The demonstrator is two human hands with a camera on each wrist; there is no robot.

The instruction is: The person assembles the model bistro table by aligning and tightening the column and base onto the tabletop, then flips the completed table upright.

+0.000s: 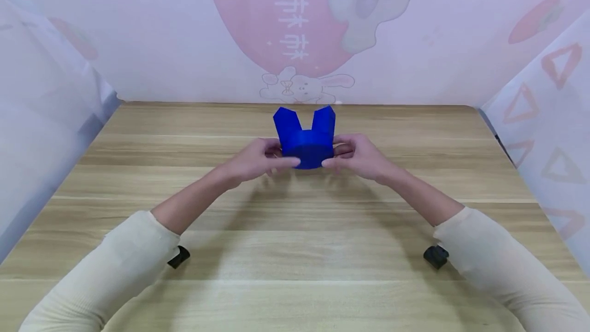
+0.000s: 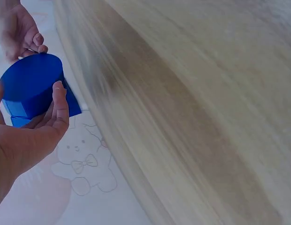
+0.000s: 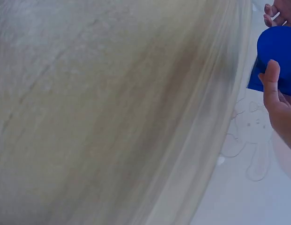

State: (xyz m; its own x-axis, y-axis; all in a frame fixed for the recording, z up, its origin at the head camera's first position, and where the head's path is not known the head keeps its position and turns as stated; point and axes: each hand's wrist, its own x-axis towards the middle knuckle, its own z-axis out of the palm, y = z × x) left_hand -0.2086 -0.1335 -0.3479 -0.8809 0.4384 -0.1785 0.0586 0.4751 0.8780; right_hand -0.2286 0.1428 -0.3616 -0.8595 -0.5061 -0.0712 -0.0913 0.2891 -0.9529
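Note:
A deep blue object [image 1: 308,140] with a flat round disc-like face and two pointed, ear-like flaps is at the far middle of the table in the head view. My left hand [image 1: 255,160] grips its left side, thumb on the front near the lower edge and fingers around the side. From the other side my right hand [image 1: 364,157] holds it the same way. Both wrist views show the round blue face [image 2: 35,77] between the hands, with the thumb [image 3: 272,75] lying against it. Its underside is hidden, and what exactly it is I cannot tell.
The wood-grain table [image 1: 295,260] spreads out below the arms. Behind it stands a pale wall cloth [image 1: 161,29] printed with a rabbit and strawberries, and similar cloth [image 1: 562,132] hangs at the sides. Small black pieces [image 1: 435,256] sit beside both sleeves.

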